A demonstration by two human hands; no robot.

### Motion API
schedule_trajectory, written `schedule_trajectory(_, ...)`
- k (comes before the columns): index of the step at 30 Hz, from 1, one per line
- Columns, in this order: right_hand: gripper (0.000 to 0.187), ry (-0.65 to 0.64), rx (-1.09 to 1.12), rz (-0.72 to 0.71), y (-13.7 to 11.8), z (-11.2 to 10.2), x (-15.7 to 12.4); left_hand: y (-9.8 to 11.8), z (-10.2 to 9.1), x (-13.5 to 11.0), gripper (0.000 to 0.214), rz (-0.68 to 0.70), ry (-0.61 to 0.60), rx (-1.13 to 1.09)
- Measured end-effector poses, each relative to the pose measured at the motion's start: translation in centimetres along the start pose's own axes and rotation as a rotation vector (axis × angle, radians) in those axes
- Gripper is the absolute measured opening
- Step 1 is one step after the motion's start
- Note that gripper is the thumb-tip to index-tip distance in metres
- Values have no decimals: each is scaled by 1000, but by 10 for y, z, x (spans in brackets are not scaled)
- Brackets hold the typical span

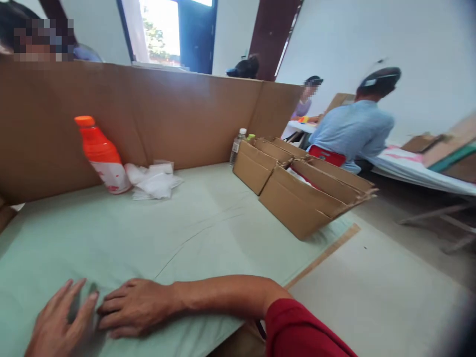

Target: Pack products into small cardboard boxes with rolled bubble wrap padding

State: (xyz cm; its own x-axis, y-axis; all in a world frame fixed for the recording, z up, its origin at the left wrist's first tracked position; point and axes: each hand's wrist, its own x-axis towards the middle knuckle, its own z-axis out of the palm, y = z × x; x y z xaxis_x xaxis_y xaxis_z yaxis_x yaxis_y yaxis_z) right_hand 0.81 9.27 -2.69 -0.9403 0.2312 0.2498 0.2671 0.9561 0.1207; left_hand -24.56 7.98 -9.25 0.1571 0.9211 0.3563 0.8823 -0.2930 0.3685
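Near the front left of the table covered in pale green cloth point(122, 238), my left hand point(61, 320) has its fingers spread, with nothing visible in it. Just to its right, my right hand point(132, 307) rests palm down on the cloth, its fingers stretched toward the left hand and slightly bent. A small dark patch shows between the fingertips of both hands; I cannot tell whether it is a shadow or a thing. My right forearm lies across the table's front edge, below a dark red sleeve point(297, 327).
An orange-red bottle point(102, 153) leans beside crumpled white plastic bags point(156, 181). Along the back stands a cardboard partition point(178, 119). Open cardboard boxes point(297, 203) and a clear bottle point(238, 146) stand at the right. Several people sit beyond, one in a light blue shirt point(353, 129).
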Motion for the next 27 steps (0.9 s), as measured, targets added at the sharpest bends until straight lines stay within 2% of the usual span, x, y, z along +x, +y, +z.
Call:
schedule_trajectory(1,29,-27,29,56,8,-13,-29,13,13,8,54,21,-22,6)
schedule_trajectory(2,20,-66,54,184,18,-29,-60,30,24,12,51,45,-49,21)
schedule_trajectory(3,14,-74,47,419,30,-47,-91,48,33,14,49,70,-79,46)
schedule_trajectory(5,21,-28,-11,637,56,-89,-152,87,44,8,47,126,-107,92)
schedule_trajectory(7,28,65,-189,964,78,-136,-212,123,48,-3,47,229,-87,82)
schedule_trajectory(8,31,99,-290,1070,85,-160,-240,138,47,-10,48,299,-68,62)
schedule_trajectory(10,38,122,-513,1208,93,-199,-294,165,43,-23,53,440,-71,18)
schedule_trajectory(12,47,87,-718,1286,92,-225,-344,185,37,-32,58,525,-138,-27)
schedule_trajectory(14,57,78,-749,1277,90,-234,-387,200,31,-38,58,526,-240,-79)
schedule_trajectory(15,57,121,-758,1257,90,-233,-402,204,29,-40,57,503,-290,-109)
schedule_trajectory(16,57,112,-760,1225,89,-231,-411,208,26,-40,55,474,-333,-144)
schedule_trajectory(18,59,84,-786,1145,88,-226,-410,209,21,-39,50,408,-380,-222)
schedule_trajectory(20,60,46,-815,1037,82,-224,-385,203,14,-37,45,333,-380,-305)
schedule_trajectory(23,49,61,-755,822,61,-226,-319,187,0,-35,42,195,-312,-394)
schedule_trajectory(26,28,112,-489,698,32,-228,-246,171,-14,-33,43,74,-186,-430)
schedule_trajectory(27,25,80,-373,663,23,-229,-223,168,-18,-33,45,36,-146,-437)
